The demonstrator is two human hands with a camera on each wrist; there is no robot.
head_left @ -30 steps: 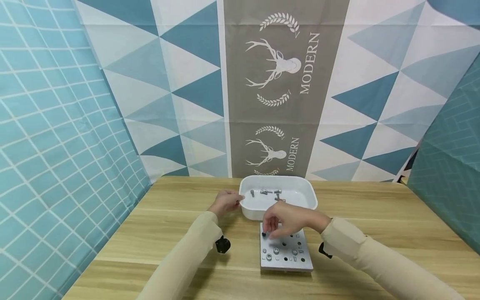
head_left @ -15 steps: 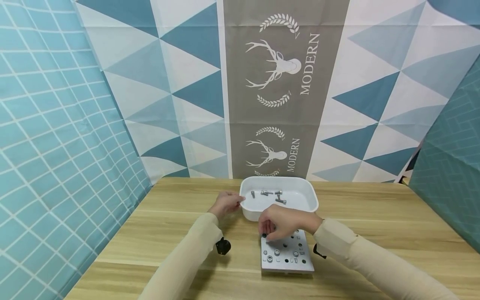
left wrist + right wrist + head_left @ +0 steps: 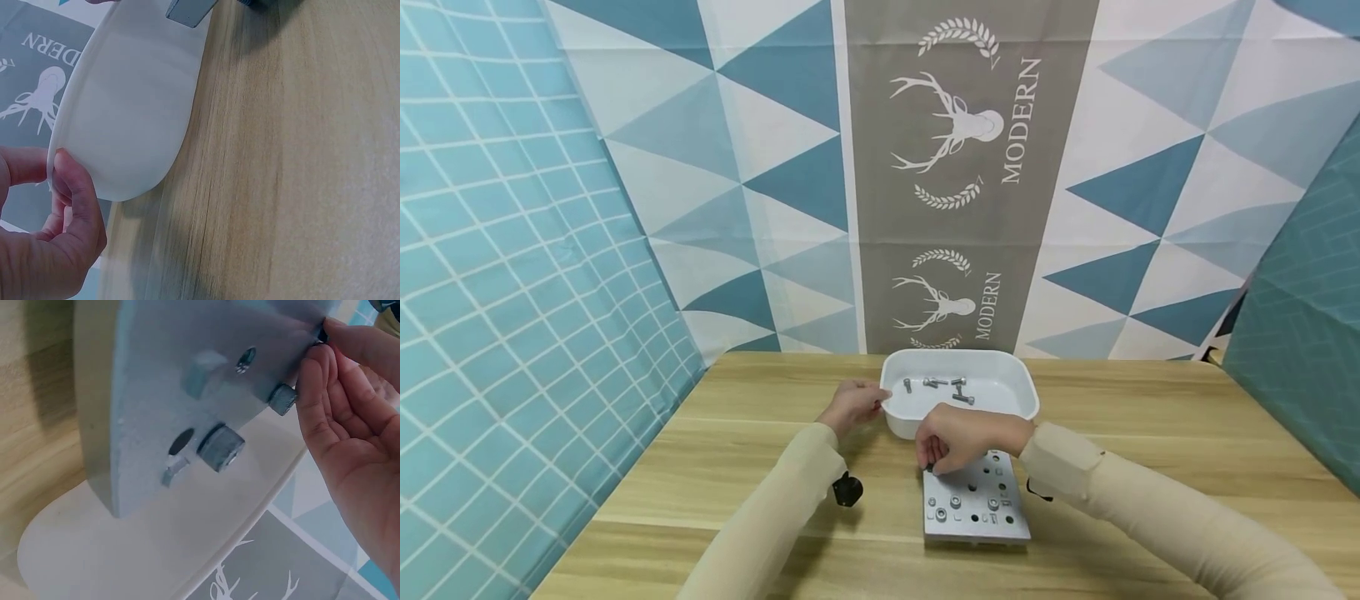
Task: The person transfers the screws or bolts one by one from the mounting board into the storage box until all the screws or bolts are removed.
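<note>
In the head view my left hand (image 3: 853,402) holds the left end of a white plastic tray (image 3: 1018,387). Thumb and fingers pinch its rim in the left wrist view, where the tray's outer wall (image 3: 134,106) faces the camera. My right hand (image 3: 953,437) is over the far left corner of a silver metal plate (image 3: 942,492) with holes and socket-head bolts. Seen from the right wrist, thumb and index finger pinch a small dark screw (image 3: 322,334) at the plate's surface; the fingers hide most of it. Beside them, a bolt (image 3: 283,399) stands out of the plate.
Several loose bolts (image 3: 961,399) lie in the tray, just behind the plate. Both stand on a wooden table (image 3: 760,408). A patterned cloth (image 3: 940,167) hangs behind the table, and blue tiled sheeting (image 3: 512,250) rises at the left.
My right hand has moved slightly left and down onto the plate's far left corner, and its fingers have closed around the dark screw. My left hand stays on the tray rim.
</note>
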